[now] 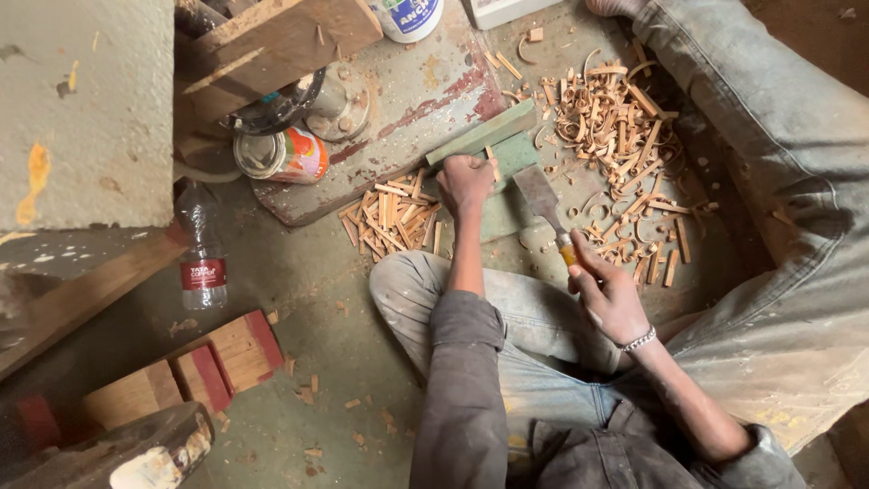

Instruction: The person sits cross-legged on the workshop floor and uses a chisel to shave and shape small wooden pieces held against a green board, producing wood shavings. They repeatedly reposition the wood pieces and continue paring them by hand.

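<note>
left hand: rests on the wooden block, at the block's near left end.
right hand: right of the left hand and nearer the person, closed around the chisel handle.
chisel: blade points away from the person, lying over the right part of the block.
cut sticks: heaped on the floor just left of the block, beside the left hand.
wood shavings: spread right of and behind the block.
tin can: lies on its side, left of the sticks.
plastic bottle: lies on the floor, left of the can and nearer.
timber offcuts: lower left, well apart from the hands.
</note>
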